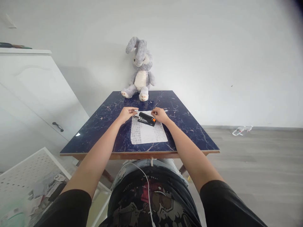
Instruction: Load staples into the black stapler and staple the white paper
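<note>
A white sheet of paper (147, 134) lies on the dark blue marbled table (99, 126). A black stapler with an orange tip (146, 119) rests on the paper's far end. My left hand (127, 113) pinches the paper's far left edge, its fingers closed on it just left of the stapler. My right hand (160, 114) sits at the stapler's orange end, fingers curled on the paper's far edge there. Both forearms reach out over the table's near edge.
A grey plush rabbit (140, 71) sits at the table's far edge against the white wall. A white cabinet (30, 94) stands to the left. A perforated white board with clutter (30, 183) lies lower left. An empty plastic bottle (239, 130) lies on the floor at right.
</note>
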Tool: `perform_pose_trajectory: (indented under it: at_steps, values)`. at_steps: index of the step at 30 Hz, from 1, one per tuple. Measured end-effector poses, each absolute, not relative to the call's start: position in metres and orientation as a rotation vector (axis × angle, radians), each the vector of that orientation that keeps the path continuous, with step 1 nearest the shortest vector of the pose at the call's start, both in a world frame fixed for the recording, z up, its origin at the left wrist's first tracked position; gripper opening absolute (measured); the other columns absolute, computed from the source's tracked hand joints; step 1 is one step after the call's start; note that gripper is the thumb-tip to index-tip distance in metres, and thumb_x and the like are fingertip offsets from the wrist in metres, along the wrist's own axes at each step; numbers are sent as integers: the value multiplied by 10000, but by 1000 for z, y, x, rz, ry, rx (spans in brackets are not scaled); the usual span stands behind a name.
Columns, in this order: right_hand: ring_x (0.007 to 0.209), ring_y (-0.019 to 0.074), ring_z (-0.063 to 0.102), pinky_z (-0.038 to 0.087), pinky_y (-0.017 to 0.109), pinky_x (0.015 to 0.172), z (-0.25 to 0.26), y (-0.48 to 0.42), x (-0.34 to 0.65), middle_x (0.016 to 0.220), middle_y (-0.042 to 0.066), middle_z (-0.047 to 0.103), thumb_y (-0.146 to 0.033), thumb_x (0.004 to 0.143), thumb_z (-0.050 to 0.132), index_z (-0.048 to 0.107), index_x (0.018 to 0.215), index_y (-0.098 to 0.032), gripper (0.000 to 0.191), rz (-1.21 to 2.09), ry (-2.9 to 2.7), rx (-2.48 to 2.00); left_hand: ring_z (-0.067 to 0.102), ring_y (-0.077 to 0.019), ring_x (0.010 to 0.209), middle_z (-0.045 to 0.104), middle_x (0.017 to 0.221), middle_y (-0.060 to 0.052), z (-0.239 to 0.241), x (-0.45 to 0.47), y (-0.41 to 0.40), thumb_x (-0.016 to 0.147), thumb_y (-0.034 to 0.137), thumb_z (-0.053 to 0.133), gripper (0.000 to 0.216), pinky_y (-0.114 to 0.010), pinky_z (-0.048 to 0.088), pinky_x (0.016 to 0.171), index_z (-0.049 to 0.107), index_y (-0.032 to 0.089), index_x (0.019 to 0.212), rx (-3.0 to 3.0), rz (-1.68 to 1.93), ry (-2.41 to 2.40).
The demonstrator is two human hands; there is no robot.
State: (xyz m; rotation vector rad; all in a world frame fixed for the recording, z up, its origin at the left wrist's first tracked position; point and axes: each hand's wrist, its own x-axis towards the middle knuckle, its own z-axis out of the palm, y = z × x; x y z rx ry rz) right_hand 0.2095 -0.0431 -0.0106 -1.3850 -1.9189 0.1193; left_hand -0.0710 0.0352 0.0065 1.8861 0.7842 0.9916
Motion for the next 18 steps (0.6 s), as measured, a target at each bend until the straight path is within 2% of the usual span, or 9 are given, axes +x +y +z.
perform_pose_trajectory:
  at_steps: [7, 14, 18]
  values:
    - [737, 177, 576, 455, 313, 783, -11, -43, 210, 861, 52, 680, -124, 844, 630, 749, 819, -179, 133, 115, -1920, -1386, 771, -322, 959, 815, 1026, -160, 9, -71, 32, 669, 549, 929, 572, -442, 605, 914, 840, 147, 1067, 1932, 935, 769]
    - [744, 180, 579, 459, 314, 797, -10, -44, 209, 849, 49, 679, -119, 842, 630, 746, 811, -183, 136, 109, -1927, -1390, 765, -273, 832, 808, 889, -135, 5, -71, 35, 751, 578, 866, 519, -394, 605, 830, 839, 146, 1037, 1972, 946, 708]
    - [748, 181, 582, 459, 315, 801, -10, -44, 209, 859, 54, 685, -118, 845, 630, 748, 818, -180, 136, 108, -1930, -1390, 748, -261, 829, 801, 920, -127, 6, -71, 36, 746, 587, 859, 548, -370, 584, 799, 830, 143, 1065, 2004, 959, 740]
